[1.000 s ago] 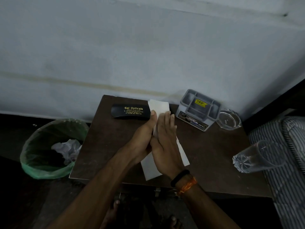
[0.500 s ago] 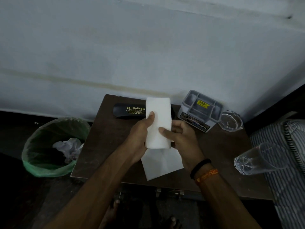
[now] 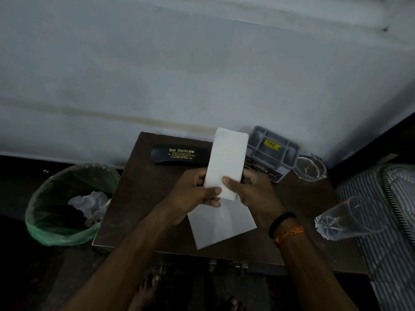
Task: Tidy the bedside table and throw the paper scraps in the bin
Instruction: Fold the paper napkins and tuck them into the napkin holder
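Here, a folded paper (image 3: 226, 162) is held up by both the left hand (image 3: 195, 196) and right hand (image 3: 253, 194), with the bin (image 3: 67, 205) at nine o'clock.

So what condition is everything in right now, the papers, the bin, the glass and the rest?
Folded paper: lifted off the table, pinched by left hand and right hand.
Flat paper: lying on the bedside table.
Bin: open, crumpled paper inside.
Spectacle case: closed, lying flat.
Grey organiser: upright; contents unclear.
Glass dish: upright, looks empty.
Tumbler: on its side, empty.
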Demonstrator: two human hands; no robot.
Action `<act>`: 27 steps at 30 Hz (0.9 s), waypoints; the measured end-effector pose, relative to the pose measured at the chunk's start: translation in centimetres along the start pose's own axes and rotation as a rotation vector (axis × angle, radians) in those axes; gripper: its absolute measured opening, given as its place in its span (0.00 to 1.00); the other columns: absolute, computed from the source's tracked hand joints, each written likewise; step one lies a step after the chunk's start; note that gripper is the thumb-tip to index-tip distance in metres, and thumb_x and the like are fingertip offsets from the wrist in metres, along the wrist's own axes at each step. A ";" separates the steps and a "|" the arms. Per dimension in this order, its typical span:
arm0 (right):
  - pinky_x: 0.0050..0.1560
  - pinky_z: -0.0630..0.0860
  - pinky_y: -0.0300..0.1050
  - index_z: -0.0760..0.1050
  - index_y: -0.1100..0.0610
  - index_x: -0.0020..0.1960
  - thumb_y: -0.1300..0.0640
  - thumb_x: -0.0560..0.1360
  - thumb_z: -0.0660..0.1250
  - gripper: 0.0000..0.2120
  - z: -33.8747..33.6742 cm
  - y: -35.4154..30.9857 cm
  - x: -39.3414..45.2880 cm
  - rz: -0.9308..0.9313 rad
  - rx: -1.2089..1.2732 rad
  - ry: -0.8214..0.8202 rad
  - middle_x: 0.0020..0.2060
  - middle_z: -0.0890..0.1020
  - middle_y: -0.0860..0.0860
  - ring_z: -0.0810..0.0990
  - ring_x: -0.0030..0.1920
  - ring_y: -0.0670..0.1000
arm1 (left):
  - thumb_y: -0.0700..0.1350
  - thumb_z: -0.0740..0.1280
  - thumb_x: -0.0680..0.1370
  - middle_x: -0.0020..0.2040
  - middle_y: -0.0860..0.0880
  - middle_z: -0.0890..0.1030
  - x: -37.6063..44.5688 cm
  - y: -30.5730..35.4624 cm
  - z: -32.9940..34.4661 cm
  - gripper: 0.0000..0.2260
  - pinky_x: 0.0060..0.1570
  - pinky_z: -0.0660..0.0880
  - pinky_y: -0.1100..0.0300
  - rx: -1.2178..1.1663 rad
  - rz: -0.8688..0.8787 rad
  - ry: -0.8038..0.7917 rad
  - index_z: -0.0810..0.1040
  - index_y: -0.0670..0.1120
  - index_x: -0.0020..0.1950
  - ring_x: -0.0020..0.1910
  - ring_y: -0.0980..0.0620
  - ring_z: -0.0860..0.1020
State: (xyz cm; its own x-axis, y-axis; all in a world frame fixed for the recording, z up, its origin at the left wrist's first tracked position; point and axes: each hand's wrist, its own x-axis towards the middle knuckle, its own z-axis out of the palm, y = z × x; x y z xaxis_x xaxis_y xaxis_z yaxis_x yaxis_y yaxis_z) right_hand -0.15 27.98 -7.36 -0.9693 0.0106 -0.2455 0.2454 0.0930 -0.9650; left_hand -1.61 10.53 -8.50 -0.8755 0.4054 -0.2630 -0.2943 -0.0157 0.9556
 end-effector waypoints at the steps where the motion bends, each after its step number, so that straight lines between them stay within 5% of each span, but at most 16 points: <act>1: 0.28 0.71 0.33 0.81 0.58 0.57 0.59 0.73 0.73 0.13 -0.4 -0.1 0.0 0.011 -0.053 -0.020 0.40 0.85 0.51 0.78 0.30 0.40 | 0.33 0.70 0.75 0.59 0.43 0.82 0.0 0.0 -0.1 0.21 0.41 0.83 0.58 0.001 0.002 0.008 0.75 0.41 0.68 0.49 0.46 0.84; 7: 0.24 0.69 0.38 0.81 0.64 0.45 0.57 0.74 0.73 0.09 -2.9 -0.7 -0.2 -0.009 -0.052 0.056 0.30 0.78 0.54 0.72 0.27 0.46 | 0.33 0.71 0.74 0.57 0.44 0.83 0.2 0.1 0.1 0.17 0.40 0.83 0.59 -0.015 -0.015 0.056 0.78 0.41 0.62 0.46 0.48 0.85; 11: 0.25 0.72 0.39 0.81 0.63 0.47 0.58 0.74 0.72 0.08 -2.5 -0.8 -0.6 0.040 -0.027 -0.036 0.30 0.81 0.51 0.76 0.28 0.46 | 0.33 0.70 0.75 0.59 0.42 0.82 0.1 0.1 0.3 0.18 0.44 0.84 0.56 0.004 -0.034 0.053 0.77 0.38 0.65 0.51 0.45 0.85; 17: 0.25 0.75 0.39 0.80 0.66 0.50 0.62 0.74 0.71 0.08 -2.5 -1.3 -0.5 0.036 0.034 0.050 0.31 0.80 0.56 0.77 0.26 0.47 | 0.34 0.67 0.77 0.61 0.43 0.82 0.3 0.4 0.7 0.17 0.50 0.83 0.51 0.033 -0.034 -0.009 0.76 0.38 0.66 0.52 0.44 0.84; 21: 0.24 0.74 0.38 0.80 0.64 0.53 0.62 0.76 0.70 0.07 -2.4 -1.4 -0.7 -0.003 -0.005 0.051 0.29 0.82 0.53 0.77 0.26 0.47 | 0.35 0.67 0.78 0.55 0.43 0.84 0.5 0.6 1.0 0.14 0.49 0.83 0.50 0.106 -0.018 -0.021 0.78 0.39 0.63 0.46 0.45 0.85; 24: 0.25 0.73 0.38 0.78 0.65 0.53 0.62 0.77 0.68 0.07 -3.2 -1.4 -0.5 -0.008 0.029 0.221 0.31 0.80 0.58 0.76 0.27 0.48 | 0.37 0.67 0.78 0.44 0.40 0.85 0.4 0.8 1.2 0.06 0.45 0.83 0.50 0.093 -0.013 0.015 0.81 0.37 0.54 0.39 0.46 0.84; 27: 0.28 0.74 0.38 0.77 0.62 0.50 0.62 0.78 0.67 0.03 -4.5 -1.7 -0.2 -0.024 0.154 0.435 0.35 0.80 0.55 0.77 0.30 0.46 | 0.37 0.68 0.78 0.44 0.43 0.85 0.8 1.4 1.9 0.04 0.44 0.83 0.50 0.241 0.035 0.123 0.81 0.42 0.50 0.42 0.47 0.83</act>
State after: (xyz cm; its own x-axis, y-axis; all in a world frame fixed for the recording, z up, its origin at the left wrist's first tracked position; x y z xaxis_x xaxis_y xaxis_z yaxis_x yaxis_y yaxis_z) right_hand -0.41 32.28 -5.29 -0.8817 0.4303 -0.1934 0.1903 -0.0507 -0.9804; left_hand -2.02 12.59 -7.11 -0.9278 0.2941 -0.2296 -0.1764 0.1967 0.9645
